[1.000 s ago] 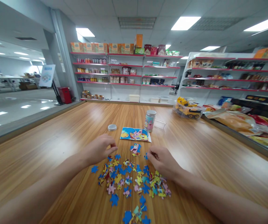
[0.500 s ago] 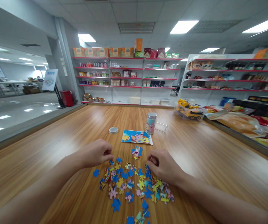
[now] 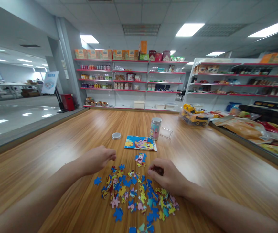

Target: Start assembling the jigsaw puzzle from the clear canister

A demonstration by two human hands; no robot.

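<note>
My left hand (image 3: 95, 160) hovers at the upper left of a heap of loose jigsaw pieces (image 3: 122, 190). Its fingers are bent together, and anything between them is hidden. On the heap's right side, my right hand (image 3: 168, 174) is curled, thumb and forefinger close together near the pieces; I cannot make out what they hold, if anything. A small joined cluster of puzzle pieces (image 3: 141, 158), pink, blue and yellow, lies between the hands and farther away. Just beyond it is a cartoon picture sheet (image 3: 140, 143).
A cartoon-printed tin (image 3: 155, 129) stands behind the sheet, beside a thin wire stand (image 3: 166, 133). A round silver lid (image 3: 116, 136) lies to the left. A clear bin of yellow toy trucks (image 3: 194, 116) and bagged goods (image 3: 245, 127) are at the right; stocked shelves (image 3: 130, 81) line the back.
My right hand has shifted slightly left and nearer to me. Some blue pieces at the heap's lower right have slid nearer. The left fingers have lifted a little away from the pieces.
</note>
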